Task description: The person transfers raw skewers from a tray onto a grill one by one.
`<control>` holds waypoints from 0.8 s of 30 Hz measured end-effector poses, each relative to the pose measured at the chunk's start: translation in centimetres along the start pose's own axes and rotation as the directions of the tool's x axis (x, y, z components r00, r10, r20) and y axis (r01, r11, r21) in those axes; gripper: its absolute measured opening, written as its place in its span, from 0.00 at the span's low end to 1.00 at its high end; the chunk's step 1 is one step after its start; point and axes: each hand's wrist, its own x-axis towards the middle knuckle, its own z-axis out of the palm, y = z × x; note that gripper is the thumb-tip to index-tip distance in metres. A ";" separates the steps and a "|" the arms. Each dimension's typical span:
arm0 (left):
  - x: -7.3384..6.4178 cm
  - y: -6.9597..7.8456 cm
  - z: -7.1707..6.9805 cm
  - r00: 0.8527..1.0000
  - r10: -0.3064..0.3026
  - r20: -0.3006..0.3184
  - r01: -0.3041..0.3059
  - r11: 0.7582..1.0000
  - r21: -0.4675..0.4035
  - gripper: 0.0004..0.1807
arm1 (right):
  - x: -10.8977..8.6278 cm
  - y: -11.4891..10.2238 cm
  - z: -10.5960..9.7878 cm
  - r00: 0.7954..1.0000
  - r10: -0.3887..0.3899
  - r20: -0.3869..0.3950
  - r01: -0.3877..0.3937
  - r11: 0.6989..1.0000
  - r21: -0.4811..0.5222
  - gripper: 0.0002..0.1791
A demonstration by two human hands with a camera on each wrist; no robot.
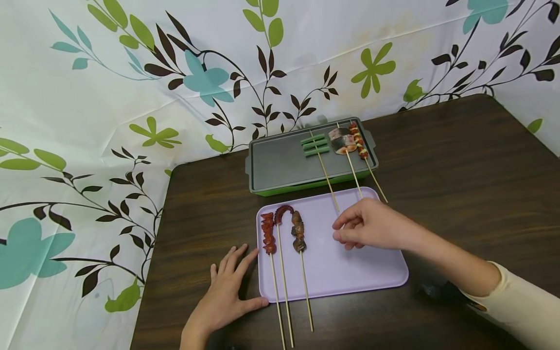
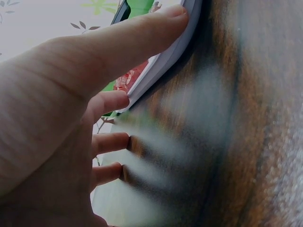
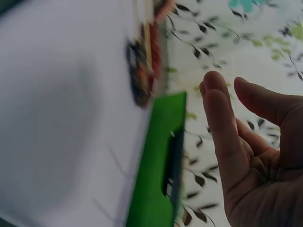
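My left hand rests on the table with its fingers spread, its thumb and index fingertip right at the left edge of the lilac tray. My right hand hovers over the tray's right half, fingers loosely bent; in the right wrist view nothing lies between thumb and fingers. On the tray's left side lie a skewer of red pieces, a curled tentacle skewer and a skewer of dark browned chunks. Their sticks reach past the near edge.
Behind the tray stands a green grill with a grey plate. On its right side lie a green-stalk skewer, a fish-slice skewer and a red-and-yellow skewer, their sticks pointing toward me. A leaf-patterned cloth hangs behind the dark wooden table.
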 end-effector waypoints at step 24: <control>0.0 -0.1 0.2 1.000 0.018 -0.017 -0.018 1.000 0.003 0.57 | 1.7 4.8 8.1 0.987 0.090 0.135 -0.117 0.972 0.202 0.05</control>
